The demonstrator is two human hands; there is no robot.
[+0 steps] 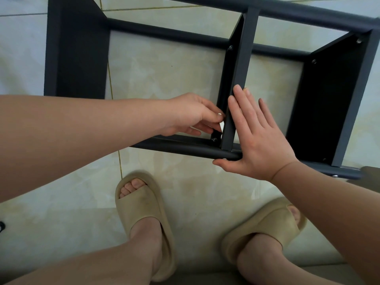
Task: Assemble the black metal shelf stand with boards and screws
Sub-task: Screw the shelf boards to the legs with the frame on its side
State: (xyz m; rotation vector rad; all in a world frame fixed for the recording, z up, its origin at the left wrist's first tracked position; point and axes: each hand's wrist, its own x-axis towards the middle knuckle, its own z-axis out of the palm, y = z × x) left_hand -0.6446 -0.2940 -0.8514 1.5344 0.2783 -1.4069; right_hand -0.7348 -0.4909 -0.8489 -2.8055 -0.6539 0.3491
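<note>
In the head view, the black metal shelf stand (185,150) lies on its side on the tiled floor (164,75), just in front of two feet in beige slippers (144,206). Three dark boards stand between its two long tubes: a left board (76,50), a middle board (244,58) and a right board (324,99).

The left hand (189,114) pinches a small pale piece (221,125) with curled fingers against the left face of the middle board, near the closer tube; what this piece is I cannot tell. A screw (214,139) sits just under it.

The right hand (261,140) is flat, with straight fingers pressing on the right face of the middle board and the thumb lying along the closer tube.
</note>
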